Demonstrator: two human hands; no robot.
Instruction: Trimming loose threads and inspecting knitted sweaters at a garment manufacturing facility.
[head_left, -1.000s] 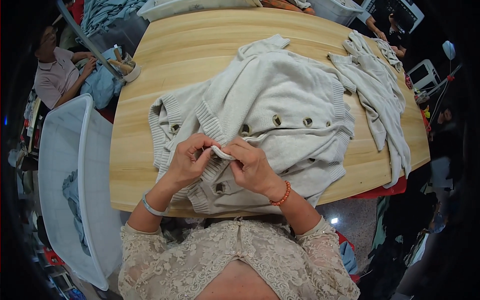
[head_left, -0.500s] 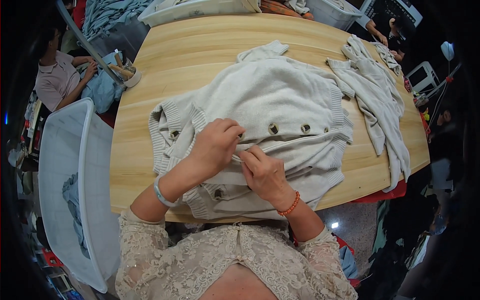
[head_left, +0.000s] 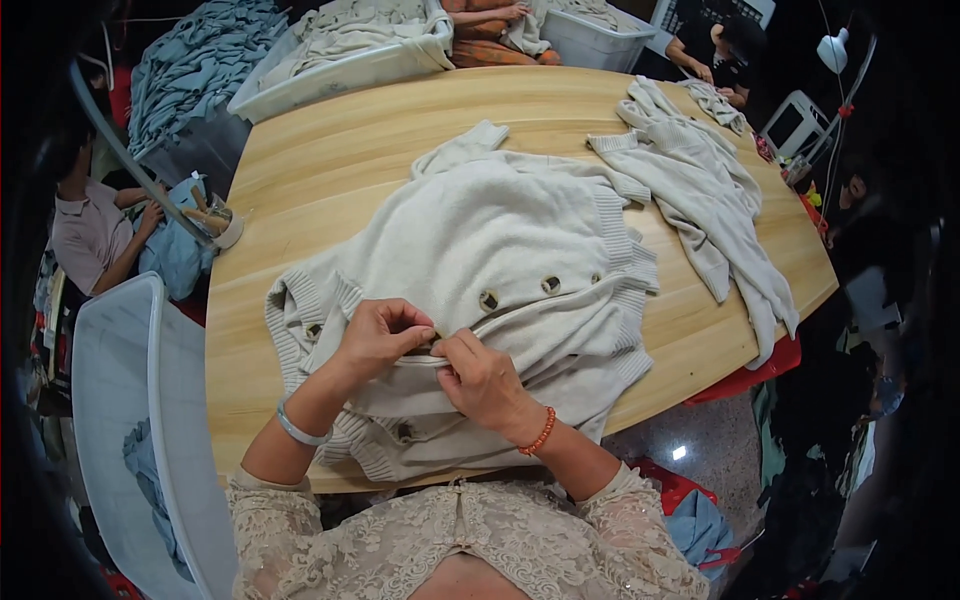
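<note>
A cream knitted cardigan [head_left: 500,225] with ribbed cuffs lies bunched on the wooden table. Dark buttons with pale rims, such as the button [head_left: 488,299], run along its front. My left hand [head_left: 378,338] is closed in a pinch over the front edge, thumb against forefinger; what sits between the tips is too small to make out. Beside it, my right hand [head_left: 485,382] grips the folded front band of the cardigan, fingertips nearly meeting the left ones. A second cream knitted garment [head_left: 700,190] lies crumpled on the right side of the table.
On the far edge stands a white bin [head_left: 345,65] of cream garments, near a heap of blue-grey clothes [head_left: 200,75]. A tall white bin [head_left: 120,320] stands at my left. A cup of tools [head_left: 228,228] sits by the table's left edge. Other people work around the table.
The whole view has shifted, so the table sits lower and further left. My left hand has turned, its thumb and forefinger now showing in a pinch. The right hand still grips the band.
</note>
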